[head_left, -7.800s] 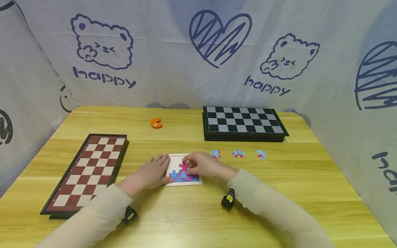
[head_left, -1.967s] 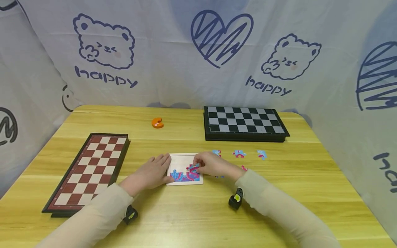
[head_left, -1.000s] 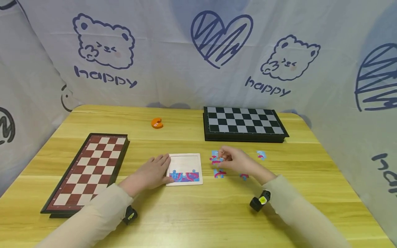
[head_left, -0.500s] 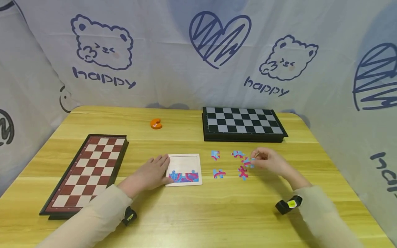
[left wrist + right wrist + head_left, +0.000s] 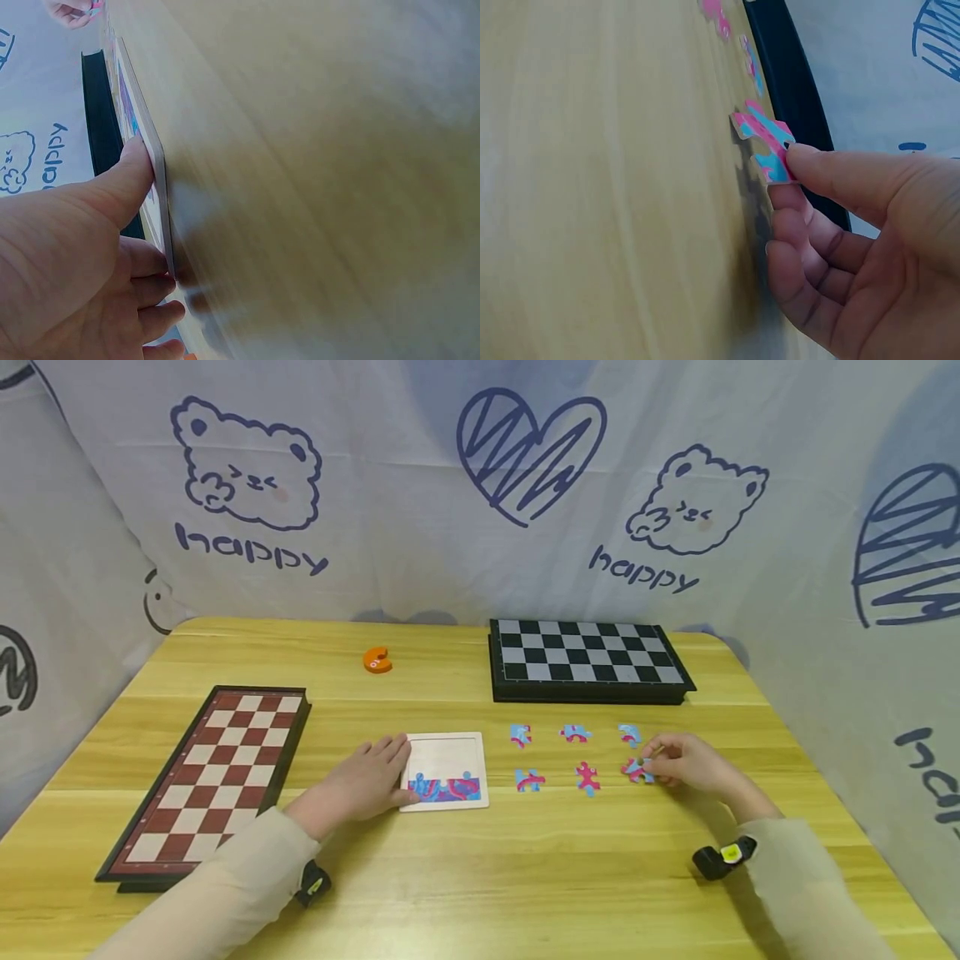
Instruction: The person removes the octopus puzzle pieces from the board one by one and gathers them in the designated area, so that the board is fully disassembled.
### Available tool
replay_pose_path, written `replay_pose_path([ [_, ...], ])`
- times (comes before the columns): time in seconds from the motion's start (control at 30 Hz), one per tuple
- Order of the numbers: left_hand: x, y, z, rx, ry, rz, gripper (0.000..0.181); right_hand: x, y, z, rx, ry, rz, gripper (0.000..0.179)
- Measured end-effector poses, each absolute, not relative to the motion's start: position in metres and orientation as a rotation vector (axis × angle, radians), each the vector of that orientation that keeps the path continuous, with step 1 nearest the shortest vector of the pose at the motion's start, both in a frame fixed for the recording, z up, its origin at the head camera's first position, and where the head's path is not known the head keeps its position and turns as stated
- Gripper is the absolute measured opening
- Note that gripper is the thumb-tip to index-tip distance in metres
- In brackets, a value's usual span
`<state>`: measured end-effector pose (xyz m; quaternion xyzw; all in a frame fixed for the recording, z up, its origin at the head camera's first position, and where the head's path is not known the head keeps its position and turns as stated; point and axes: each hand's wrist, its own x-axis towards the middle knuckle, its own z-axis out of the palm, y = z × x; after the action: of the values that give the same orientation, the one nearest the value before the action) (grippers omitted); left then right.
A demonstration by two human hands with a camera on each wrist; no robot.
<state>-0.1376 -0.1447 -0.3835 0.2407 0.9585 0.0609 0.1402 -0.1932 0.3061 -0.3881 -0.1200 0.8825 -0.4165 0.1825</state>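
Observation:
My right hand [image 5: 690, 767] pinches a pink and blue jigsaw piece [image 5: 769, 142] between thumb and fingers, low over the table at the right end of the loose pieces. At the left edge of a white puzzle tray [image 5: 444, 752] rests my left hand [image 5: 360, 778], its thumb on the rim and its fingers stretched along the side. A joined strip of blue and purple pieces [image 5: 450, 789] fills the bottom of the tray. Right of it lie several loose jigsaw pieces in two rows, among them a pink one [image 5: 587, 778] and a blue one [image 5: 629, 734].
A red and white chessboard case [image 5: 217, 777] lies at the left. Behind the loose pieces stands a black and white chessboard case [image 5: 588, 656]. An orange C-shaped thing [image 5: 377, 660] sits near the back edge of the wooden table [image 5: 480, 885].
My right hand has lifted the pink and blue piece out of the tray and carried it rightward past the loose pieces. The left hand stays at the tray's edge.

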Motion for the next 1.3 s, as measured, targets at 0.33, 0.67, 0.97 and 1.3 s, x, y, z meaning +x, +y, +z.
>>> replay_pose_path([
  [0.33,-0.137,-0.144,-0.382,0.701,2.766,0.182,0.073,-0.194,0.306,-0.39,-0.334,2.514,-1.114,0.018],
  [0.67,-0.137,-0.145,-0.383,0.71,2.778,0.179,0.073,-0.196,0.304,-0.388,-0.31,2.547,-1.086,0.018],
  [0.97,-0.136,-0.145,-0.383,0.711,2.784,0.193,0.073,-0.193,0.267,-0.359,-0.472,2.64,-1.052,0.023],
  [1.3,-0.134,-0.145,-0.38,0.741,2.792,0.189,0.07,-0.192,0.191,-0.351,-0.704,2.577,-1.04,0.017],
])
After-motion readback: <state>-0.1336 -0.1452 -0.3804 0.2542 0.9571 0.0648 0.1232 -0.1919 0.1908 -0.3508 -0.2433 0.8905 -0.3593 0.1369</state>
